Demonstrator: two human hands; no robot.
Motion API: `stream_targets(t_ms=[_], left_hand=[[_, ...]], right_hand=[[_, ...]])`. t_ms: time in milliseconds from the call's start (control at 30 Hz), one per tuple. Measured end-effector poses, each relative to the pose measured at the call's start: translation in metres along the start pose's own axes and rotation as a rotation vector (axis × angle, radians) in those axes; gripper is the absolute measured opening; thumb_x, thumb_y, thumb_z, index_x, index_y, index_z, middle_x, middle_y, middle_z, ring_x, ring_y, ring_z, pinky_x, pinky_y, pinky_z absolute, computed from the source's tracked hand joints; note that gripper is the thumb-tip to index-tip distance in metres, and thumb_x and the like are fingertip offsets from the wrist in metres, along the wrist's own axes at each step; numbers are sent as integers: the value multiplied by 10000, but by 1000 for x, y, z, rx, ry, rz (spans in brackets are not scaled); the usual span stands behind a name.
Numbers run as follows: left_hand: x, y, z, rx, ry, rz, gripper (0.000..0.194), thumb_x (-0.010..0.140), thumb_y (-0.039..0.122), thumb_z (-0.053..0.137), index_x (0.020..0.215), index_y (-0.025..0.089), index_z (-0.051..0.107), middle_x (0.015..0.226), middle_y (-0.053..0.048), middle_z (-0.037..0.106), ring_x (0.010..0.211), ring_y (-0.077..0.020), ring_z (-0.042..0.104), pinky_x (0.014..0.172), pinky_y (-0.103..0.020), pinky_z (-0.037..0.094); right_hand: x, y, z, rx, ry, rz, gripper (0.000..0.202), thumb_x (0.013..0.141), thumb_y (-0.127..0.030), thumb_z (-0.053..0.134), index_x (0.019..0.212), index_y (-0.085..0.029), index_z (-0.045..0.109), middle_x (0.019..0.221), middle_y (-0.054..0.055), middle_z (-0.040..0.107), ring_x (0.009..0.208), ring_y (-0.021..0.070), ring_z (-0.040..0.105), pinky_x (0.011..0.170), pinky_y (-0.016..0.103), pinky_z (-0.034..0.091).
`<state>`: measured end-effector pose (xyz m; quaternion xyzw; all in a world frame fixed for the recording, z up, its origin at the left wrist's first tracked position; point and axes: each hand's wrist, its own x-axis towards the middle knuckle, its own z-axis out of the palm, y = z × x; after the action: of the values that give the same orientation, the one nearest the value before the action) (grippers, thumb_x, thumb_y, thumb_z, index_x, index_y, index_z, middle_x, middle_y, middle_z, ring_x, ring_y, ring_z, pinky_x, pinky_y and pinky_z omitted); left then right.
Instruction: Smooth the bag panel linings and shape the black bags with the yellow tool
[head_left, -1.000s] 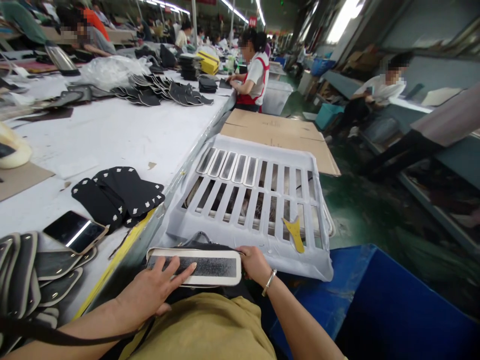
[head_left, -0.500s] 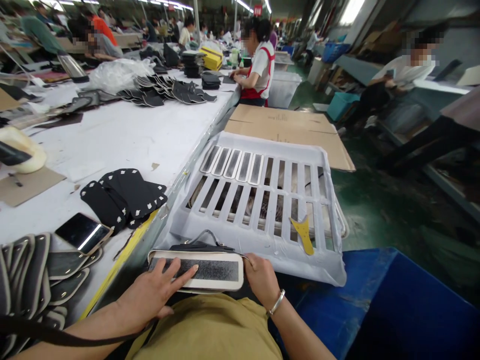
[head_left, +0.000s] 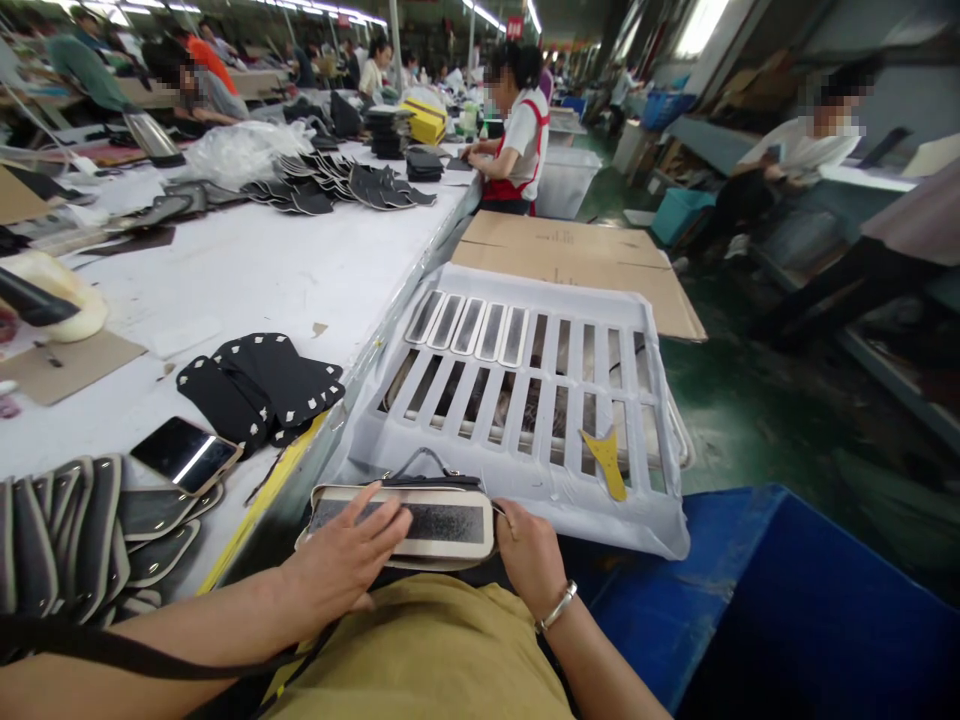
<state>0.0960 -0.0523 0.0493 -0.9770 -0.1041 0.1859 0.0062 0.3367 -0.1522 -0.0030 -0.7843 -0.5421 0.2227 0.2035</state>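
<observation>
Print on the cardboard (head_left: 615, 265) and the red sign (head_left: 514, 27) cannot be read. Your bag (head_left: 446, 525) lies just off the desk's (head_left: 322, 255) right edge, by the rack's (head_left: 645, 525) near left corner; its underside is hidden. Your left hand (head_left: 349, 555) spreads its fingers across the panel, partly covering it; your right hand's (head_left: 529, 555) fingers pinch its right end. White sheeting covers the desk; the floor (head_left: 720, 430) is green.
</observation>
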Motion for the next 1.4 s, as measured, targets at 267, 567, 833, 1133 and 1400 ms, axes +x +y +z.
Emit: stream_targets(t_ms=[267, 567, 833, 1133, 1400], left_hand=[[26, -7, -11, -274, 193, 95, 566, 769, 588, 563, 1071, 111, 610, 1114, -138, 590, 1005, -247, 544, 886, -334, 434], [42, 29, -26, -134, 91, -43, 827, 692, 540, 679, 1384, 250, 331, 1127, -103, 524, 1064, -326, 448, 814, -405, 469], [43, 34, -14, -68, 57, -28, 858, 713, 515, 670, 1410, 217, 267, 1142, -124, 485, 1093, -320, 410, 794, -395, 498], [43, 32, -9, 1, 79, -14, 809, 741, 447, 654, 1414, 222, 265, 1484, -105, 215, 1127, -334, 394, 767, -400, 528], [44, 35, -11, -54, 83, -47, 888, 698, 480, 678, 1425, 222, 238, 1475, -98, 265, 1143, -332, 397, 796, -403, 519]], right_hand=[[3, -7, -6, -2, -15, 22, 298, 866, -136, 403, 975, -163, 679, 882, 104, 715, 841, 228, 666, 749, 284, 452], [-4, -7, -4, -18, 29, 20, 308, 860, -140, 396, 1009, -139, 666, 907, 109, 712, 836, 213, 663, 772, 269, 450], [4, -5, -1, -7, 92, 5, 306, 871, -140, 384, 979, -159, 669, 880, 85, 713, 818, 191, 659, 761, 253, 433], [19, -7, -1, -35, 92, 16, 261, 877, -184, 420, 881, -172, 681, 821, 80, 716, 764, 196, 660, 686, 247, 423], [-23, -14, -8, -147, 81, -30, 300, 885, -151, 393, 1073, -120, 626, 934, 108, 707, 836, 198, 665, 759, 252, 445]])
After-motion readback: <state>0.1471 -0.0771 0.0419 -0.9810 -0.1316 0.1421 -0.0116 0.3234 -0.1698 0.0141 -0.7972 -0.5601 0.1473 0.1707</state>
